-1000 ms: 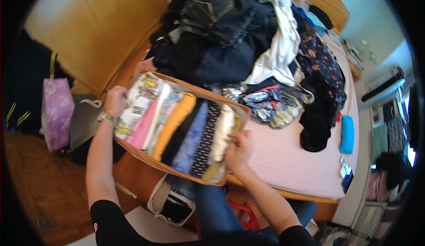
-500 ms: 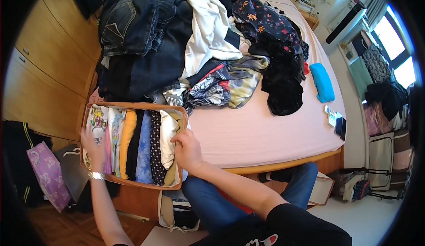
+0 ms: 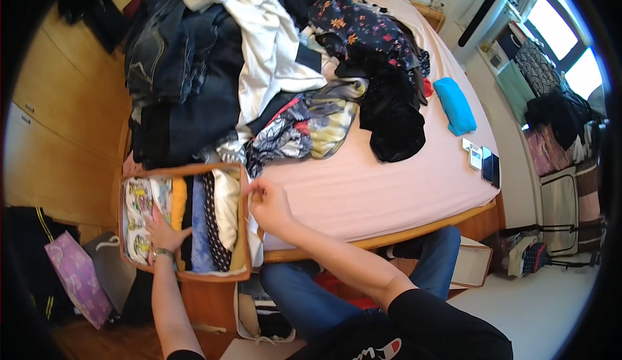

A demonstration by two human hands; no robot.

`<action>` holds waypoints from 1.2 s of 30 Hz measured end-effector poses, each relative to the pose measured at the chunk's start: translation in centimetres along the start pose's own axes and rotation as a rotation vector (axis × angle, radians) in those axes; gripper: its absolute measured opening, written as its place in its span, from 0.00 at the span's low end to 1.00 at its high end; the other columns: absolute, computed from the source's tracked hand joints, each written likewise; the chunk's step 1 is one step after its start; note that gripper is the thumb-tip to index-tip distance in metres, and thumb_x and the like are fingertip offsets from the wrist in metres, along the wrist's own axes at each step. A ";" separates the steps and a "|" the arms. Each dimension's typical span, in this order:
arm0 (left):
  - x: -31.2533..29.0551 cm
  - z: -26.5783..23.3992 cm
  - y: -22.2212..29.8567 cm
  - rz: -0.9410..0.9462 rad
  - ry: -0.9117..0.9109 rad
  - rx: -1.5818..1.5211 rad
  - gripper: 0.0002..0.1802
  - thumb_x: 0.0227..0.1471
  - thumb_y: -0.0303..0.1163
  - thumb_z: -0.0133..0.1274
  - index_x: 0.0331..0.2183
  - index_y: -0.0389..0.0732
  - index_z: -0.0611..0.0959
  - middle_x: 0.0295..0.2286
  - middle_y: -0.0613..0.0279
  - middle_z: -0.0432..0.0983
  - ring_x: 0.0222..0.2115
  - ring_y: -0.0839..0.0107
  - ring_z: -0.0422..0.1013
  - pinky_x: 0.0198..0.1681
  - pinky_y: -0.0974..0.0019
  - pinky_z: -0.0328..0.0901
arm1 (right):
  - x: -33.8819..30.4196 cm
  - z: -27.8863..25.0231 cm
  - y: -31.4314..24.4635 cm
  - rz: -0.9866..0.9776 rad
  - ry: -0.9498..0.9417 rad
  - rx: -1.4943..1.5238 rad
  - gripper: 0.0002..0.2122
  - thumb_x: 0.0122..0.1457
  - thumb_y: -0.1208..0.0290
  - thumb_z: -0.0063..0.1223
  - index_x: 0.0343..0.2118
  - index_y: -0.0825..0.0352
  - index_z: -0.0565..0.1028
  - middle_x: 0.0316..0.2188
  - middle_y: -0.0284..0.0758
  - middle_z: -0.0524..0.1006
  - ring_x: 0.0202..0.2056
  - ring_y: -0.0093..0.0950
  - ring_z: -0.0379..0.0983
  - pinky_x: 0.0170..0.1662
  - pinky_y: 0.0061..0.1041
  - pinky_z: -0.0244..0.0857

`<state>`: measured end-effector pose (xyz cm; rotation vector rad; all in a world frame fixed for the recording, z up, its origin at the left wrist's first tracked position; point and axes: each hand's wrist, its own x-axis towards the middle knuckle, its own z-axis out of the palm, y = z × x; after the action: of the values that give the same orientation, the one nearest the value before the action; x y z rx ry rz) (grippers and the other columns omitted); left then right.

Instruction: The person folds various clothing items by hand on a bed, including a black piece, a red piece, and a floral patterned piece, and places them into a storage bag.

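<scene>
Item: one box (image 3: pixel 220 276), open-topped, brown-rimmed, filled with folded clothes (image 3: pixel 200 233). Location: near left corner of the bed (image 3: pixel 363 201), just on the near side of a dark pile (image 3: pixel 184 117).

Contents, left to right: a printed white piece (image 3: pixel 137 217), a yellow one (image 3: pixel 179 201), then black, blue, a white-flecked black one (image 3: pixel 210 214), a cream one (image 3: pixel 226 208).

Orientation: the box's long axis seems to run left to right, roughly along the bed's near edge; the clothes lie crosswise in it, folds running near to far. The open top faces up.

Handling, as I judge it from where I stand: walls fairly light, perhaps flexible; the load soft, not fragile, moderately heavy together. Best hold: both short ends, left and right, under the rim. Single pieces would pinch easily at the upper fold but could slump.

Hands: left hand (image 3: pixel 167 232), fingers spread, laid over the clothes at left, clenching nothing visible. Right hand (image 3: pixel 269 206), fingers curled beside the right rim; whether it grasps anything, I cannot tell.
</scene>
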<state>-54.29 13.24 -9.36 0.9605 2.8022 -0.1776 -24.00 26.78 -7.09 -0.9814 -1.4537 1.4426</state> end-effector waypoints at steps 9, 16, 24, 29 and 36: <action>-2.4 -3.3 2.4 0.010 -0.049 0.041 0.82 0.26 0.60 0.74 0.69 0.53 0.36 0.66 0.25 0.33 0.66 0.28 0.39 0.66 0.30 0.38 | 5.2 -22.4 9.4 -0.099 0.188 -1.054 0.37 0.52 0.59 0.67 0.62 0.69 0.63 0.54 0.55 0.69 0.56 0.44 0.68 0.54 0.40 0.65; -11.0 -2.3 4.0 0.453 0.451 -0.649 0.34 0.53 0.23 0.59 0.60 0.31 0.67 0.55 0.43 0.68 0.56 0.52 0.65 0.62 0.56 0.57 | 6.6 -43.1 10.8 0.216 0.122 -1.520 0.24 0.54 0.64 0.61 0.54 0.58 0.70 0.61 0.49 0.65 0.63 0.48 0.60 0.62 0.56 0.54; -37.0 -1.5 20.3 0.854 0.060 -0.945 0.12 0.50 0.22 0.60 0.40 0.36 0.83 0.39 0.54 0.80 0.43 0.62 0.76 0.49 0.65 0.68 | -5.7 -40.6 3.8 -0.228 0.023 -0.964 0.09 0.51 0.75 0.58 0.36 0.66 0.74 0.31 0.50 0.77 0.39 0.52 0.74 0.43 0.42 0.69; -40.2 10.8 29.3 0.325 -0.660 -1.523 0.20 0.63 0.43 0.53 0.50 0.40 0.80 0.44 0.58 0.79 0.48 0.64 0.74 0.52 0.63 0.67 | -25.0 -37.5 -2.4 -0.117 -0.359 -0.516 0.14 0.59 0.67 0.59 0.46 0.66 0.76 0.33 0.49 0.79 0.36 0.50 0.76 0.39 0.39 0.70; -46.5 11.2 37.2 -0.192 -1.472 -1.724 0.30 0.66 0.50 0.46 0.59 0.39 0.72 0.53 0.56 0.75 0.52 0.60 0.72 0.57 0.58 0.66 | -36.1 -42.5 -5.0 0.485 -0.749 0.166 0.17 0.69 0.56 0.49 0.39 0.70 0.72 0.27 0.28 0.73 0.31 0.17 0.65 0.35 0.23 0.63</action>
<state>6.15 12.83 -13.06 -0.0680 0.8761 0.9117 28.29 7.01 -4.31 -0.7418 -1.6181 2.4281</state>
